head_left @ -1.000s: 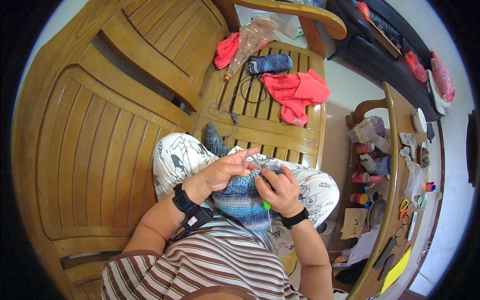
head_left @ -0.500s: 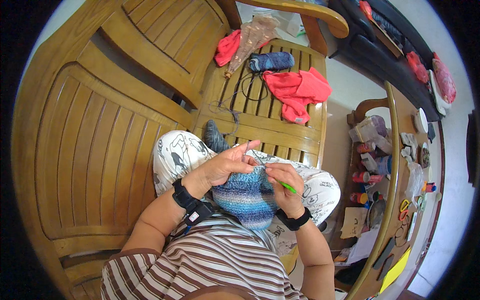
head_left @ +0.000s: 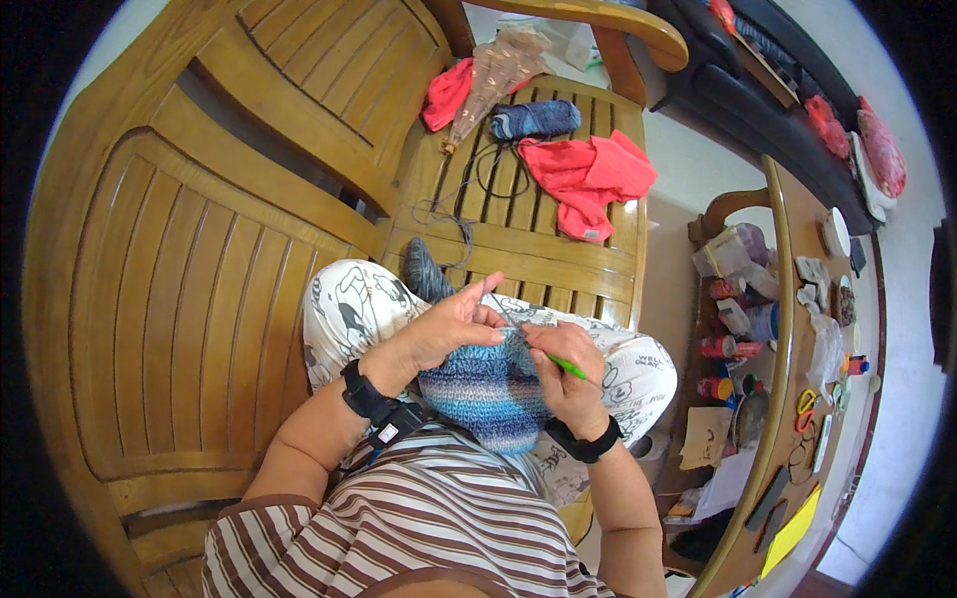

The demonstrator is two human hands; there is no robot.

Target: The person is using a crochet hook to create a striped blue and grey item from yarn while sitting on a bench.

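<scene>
A crocheted piece [head_left: 485, 394] in bands of blue, white and purple lies across my lap. My left hand [head_left: 449, 327] pinches its top edge, with the index finger raised and grey-blue yarn running over it. In my right hand [head_left: 570, 371] is a crochet hook [head_left: 568, 367] with a green handle; its tip meets the work at the upper edge, where the stitches are partly hidden by my fingers. The loose yarn trails up the bench seat to a blue and grey yarn skein [head_left: 535, 120].
Beside the skein on the wooden bench [head_left: 558, 261] lie a red cloth [head_left: 588, 179] and a folded brown umbrella [head_left: 493, 85]. To the right, a wooden table [head_left: 773, 538] bears orange-handled scissors [head_left: 805, 409], with jars and bags on the shelf below.
My right hand has turned slightly, and the hook's tip has shifted up and left toward the raised finger. My left hand keeps its pinch on the crocheted piece.
</scene>
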